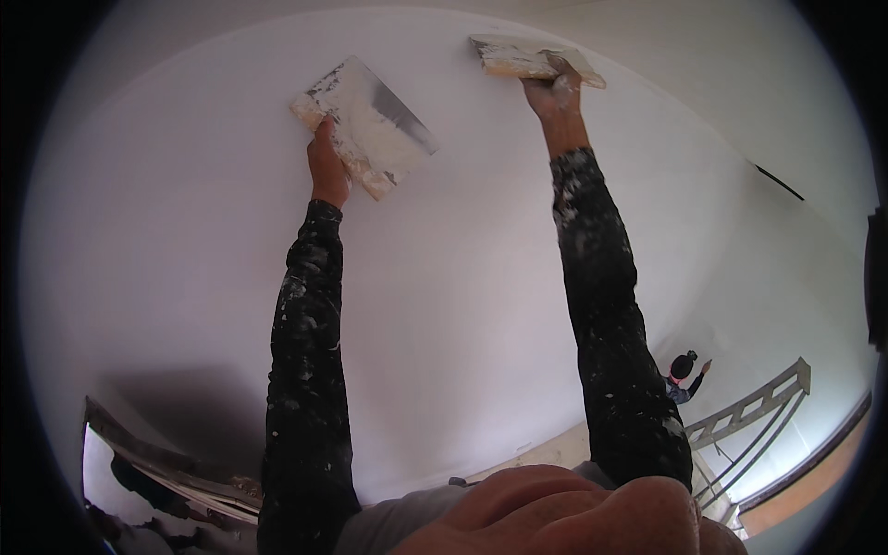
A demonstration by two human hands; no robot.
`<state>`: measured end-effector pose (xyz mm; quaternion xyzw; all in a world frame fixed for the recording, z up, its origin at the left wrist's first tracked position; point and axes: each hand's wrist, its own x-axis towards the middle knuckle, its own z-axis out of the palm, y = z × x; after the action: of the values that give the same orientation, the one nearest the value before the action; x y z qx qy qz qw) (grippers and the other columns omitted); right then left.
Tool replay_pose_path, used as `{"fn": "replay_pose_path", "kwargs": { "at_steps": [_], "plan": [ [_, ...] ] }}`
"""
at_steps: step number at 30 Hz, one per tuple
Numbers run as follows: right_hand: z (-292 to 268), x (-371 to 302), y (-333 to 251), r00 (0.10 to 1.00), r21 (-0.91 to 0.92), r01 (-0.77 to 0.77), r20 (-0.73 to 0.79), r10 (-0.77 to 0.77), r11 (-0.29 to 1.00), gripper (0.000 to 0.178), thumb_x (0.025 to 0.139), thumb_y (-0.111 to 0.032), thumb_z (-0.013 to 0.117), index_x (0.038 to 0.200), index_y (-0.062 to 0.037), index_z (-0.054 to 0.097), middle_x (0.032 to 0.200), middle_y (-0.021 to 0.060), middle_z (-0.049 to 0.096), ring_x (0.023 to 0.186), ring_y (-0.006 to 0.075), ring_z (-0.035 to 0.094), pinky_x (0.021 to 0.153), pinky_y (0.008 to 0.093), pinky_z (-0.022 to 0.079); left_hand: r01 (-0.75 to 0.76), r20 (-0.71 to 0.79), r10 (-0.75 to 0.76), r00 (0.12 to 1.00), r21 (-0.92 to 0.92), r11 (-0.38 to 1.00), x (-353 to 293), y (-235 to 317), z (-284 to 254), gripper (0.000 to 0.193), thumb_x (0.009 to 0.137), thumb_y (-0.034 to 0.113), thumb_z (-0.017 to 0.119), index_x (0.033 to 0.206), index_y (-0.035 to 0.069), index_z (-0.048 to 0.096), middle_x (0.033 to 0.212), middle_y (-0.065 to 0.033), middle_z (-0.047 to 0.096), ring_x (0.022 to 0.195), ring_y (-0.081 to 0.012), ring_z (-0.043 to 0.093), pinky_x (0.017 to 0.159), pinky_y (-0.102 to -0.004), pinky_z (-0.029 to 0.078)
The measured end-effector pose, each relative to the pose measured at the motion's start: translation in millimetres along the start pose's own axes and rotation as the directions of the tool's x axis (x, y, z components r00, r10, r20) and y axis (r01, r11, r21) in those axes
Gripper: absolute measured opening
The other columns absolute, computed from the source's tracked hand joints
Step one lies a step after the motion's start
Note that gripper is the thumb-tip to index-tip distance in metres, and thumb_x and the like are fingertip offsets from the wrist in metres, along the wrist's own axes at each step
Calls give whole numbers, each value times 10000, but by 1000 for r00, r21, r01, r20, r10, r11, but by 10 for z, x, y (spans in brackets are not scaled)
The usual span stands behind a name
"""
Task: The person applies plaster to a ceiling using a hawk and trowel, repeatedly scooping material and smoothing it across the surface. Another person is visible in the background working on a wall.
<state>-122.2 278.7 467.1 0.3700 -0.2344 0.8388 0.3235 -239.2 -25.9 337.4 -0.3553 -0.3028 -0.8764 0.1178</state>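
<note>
My left hand (pixel 329 171) is closed on a wide plastering blade (pixel 379 125), held tilted in front of the white wall (pixel 444 277). White plaster covers much of this blade, with a strip of bare metal along its right side. Higher up and to the right, my right hand (pixel 559 100) grips a second wide plastering blade (pixel 513 60), also smeared with plaster. That blade lies at or very near the upper wall; whether it touches, I cannot tell. Both raised arms wear dark sleeves spattered with white.
Far down on the right, another person (pixel 680 381) with a dark head covering raises an arm near the wall. A metal scaffold frame (pixel 754 402) stands there. At lower left runs a plank-like edge (pixel 166 460). A dark slot (pixel 780 182) marks the upper right surface.
</note>
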Motion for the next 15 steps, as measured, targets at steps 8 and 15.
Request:
{"fn": "replay_pose_path", "kwargs": {
  "at_steps": [8,15],
  "plan": [
    [867,-75,-273,997,-196,15,-70,-29,981,364,981,-109,441,1310,44,413,1295,162,502,1278,275,450,1177,445,300,-26,26,26,999,17,1000,80,-38,-119,510,955,388,536,1253,-26,525,1164,-85,591,1075,-195,572,931,-337,460],
    [1971,-1408,-2195,799,-69,-352,498,338,933,366,1012,-85,365,1336,84,358,1410,179,416,1307,269,416,1209,416,237,7,47,-8,999,23,1000,104,-150,-1,513,959,394,529,1259,-22,525,1184,-81,590,1088,-203,574,941,-333,451]
  ]
}}
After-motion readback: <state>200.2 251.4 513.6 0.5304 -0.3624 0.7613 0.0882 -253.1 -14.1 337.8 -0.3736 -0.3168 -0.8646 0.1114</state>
